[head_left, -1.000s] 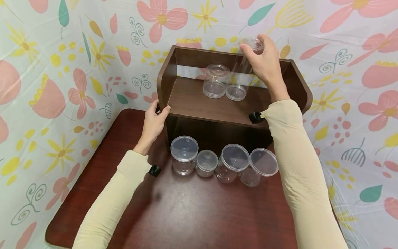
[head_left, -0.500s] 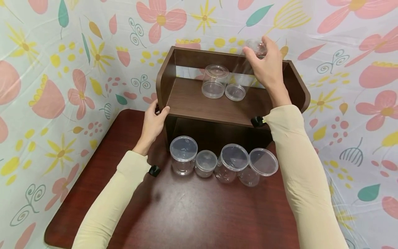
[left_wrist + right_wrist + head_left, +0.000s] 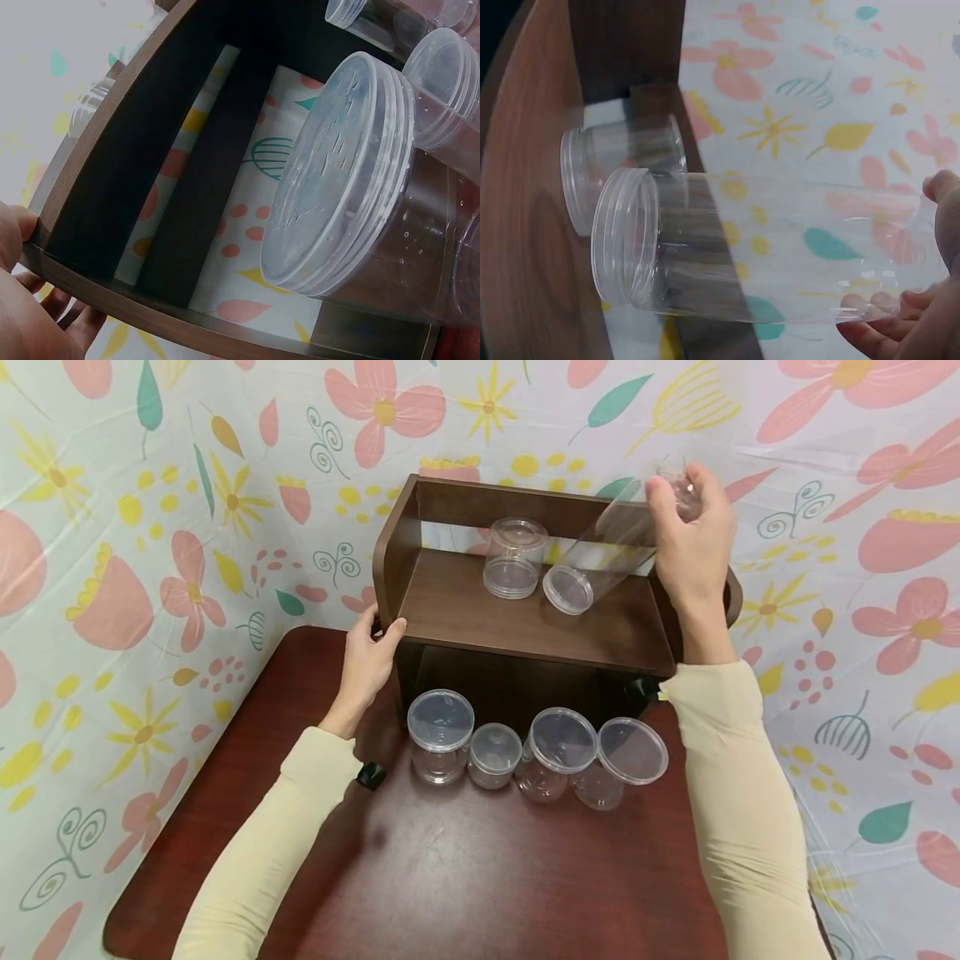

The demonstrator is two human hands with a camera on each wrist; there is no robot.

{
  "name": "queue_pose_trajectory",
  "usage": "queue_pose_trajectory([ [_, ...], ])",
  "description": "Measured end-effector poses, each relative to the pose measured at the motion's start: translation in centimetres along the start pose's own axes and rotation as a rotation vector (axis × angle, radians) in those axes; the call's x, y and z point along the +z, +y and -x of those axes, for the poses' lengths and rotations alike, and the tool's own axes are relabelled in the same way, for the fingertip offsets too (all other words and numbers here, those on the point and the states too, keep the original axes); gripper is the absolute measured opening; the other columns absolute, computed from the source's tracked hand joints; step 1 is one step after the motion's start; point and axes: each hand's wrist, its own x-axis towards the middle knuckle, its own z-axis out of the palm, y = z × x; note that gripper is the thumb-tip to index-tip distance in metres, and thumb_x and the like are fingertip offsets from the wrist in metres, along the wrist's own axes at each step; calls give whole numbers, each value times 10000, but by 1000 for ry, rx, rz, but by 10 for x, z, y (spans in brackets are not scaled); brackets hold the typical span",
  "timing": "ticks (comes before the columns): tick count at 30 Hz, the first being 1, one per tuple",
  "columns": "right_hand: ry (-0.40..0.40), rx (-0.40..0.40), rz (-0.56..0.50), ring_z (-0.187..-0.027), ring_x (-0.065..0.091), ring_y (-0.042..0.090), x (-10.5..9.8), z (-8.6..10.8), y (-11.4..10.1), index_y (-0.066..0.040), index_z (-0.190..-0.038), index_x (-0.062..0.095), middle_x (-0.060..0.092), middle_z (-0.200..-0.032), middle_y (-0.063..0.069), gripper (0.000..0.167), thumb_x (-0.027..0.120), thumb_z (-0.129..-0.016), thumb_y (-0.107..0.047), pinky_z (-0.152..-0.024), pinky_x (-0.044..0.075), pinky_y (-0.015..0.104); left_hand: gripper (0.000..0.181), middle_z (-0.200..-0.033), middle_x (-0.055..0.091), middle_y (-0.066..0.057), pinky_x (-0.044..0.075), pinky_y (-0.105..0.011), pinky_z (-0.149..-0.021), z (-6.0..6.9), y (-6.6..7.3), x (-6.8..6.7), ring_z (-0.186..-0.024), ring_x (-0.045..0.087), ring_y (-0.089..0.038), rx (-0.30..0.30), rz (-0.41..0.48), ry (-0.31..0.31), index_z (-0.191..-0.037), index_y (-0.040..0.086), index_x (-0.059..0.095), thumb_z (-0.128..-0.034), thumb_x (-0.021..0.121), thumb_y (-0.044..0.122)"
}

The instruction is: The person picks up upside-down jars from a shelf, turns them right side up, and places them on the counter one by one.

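Observation:
My right hand (image 3: pixel 697 539) grips a tall clear plastic jar (image 3: pixel 609 542) by its base; the jar is upside down. It leans in the head view, its lid end pointing down toward the upper board of a brown wooden shelf (image 3: pixel 465 618). In the right wrist view, the jar's lid (image 3: pixel 622 236) appears slightly apart from the board. A shorter clear jar (image 3: pixel 515 560), also lid down, stands on that board to its left. My left hand (image 3: pixel 367 656) holds the shelf's left side panel, thumb on the front edge and fingers behind.
Several lidded clear jars stand in a row on the dark red table before the shelf: a wide one (image 3: pixel 440 735), a small one (image 3: pixel 495 755) and others (image 3: pixel 562 747) to the right. Flower-patterned cloth (image 3: pixel 225 527) hangs behind and beside the shelf.
My right hand has moved right and slightly down, tilting the tall jar from nearly upright to leaning right. The left hand keeps its hold on the shelf.

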Motion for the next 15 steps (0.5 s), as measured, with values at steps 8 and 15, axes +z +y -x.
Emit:
queue_pose_trajectory([
  [8, 70, 54, -329, -967, 681, 197, -21, 30, -12, 12, -1334, 615, 666, -1163, 100, 452, 718, -942, -189, -818, 537, 252, 460, -1385, 572, -214, 464, -460, -1045, -1, -1, -2, -1251, 566, -324, 11, 0, -13, -1457, -2, 538, -1038, 627, 166],
  [15, 117, -6, -472, -991, 699, 286, -41, 58, -10, 20, -1276, 640, 642, -1159, 179, 438, 764, -940, -232, -827, 574, 282, 451, -1345, 595, -188, 476, -429, -1063, -1, -1, -2, -1250, 573, -273, 5, -14, -30, -1428, 10, 564, -1024, 646, 192],
])
